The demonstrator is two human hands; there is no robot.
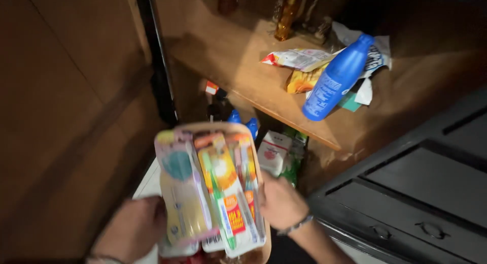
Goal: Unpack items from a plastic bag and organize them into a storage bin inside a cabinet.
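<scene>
Currently both hands are gripping a tan plastic basket (252, 162) of packaged toothbrushes (223, 193): left hand (133, 228) clasping its near-left side, right hand (280, 202) its right rim.

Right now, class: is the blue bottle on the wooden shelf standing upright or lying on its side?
Lying on its side. The blue bottle rests lengthwise on the wooden shelf, its cap end propped on snack packets.

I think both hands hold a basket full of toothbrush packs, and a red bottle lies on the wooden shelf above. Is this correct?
Not quite: the bottle lying on the wooden shelf is blue, not red, as the head view shows. The rest stands: the left hand and the right hand hold the basket of toothbrush packs.
</scene>
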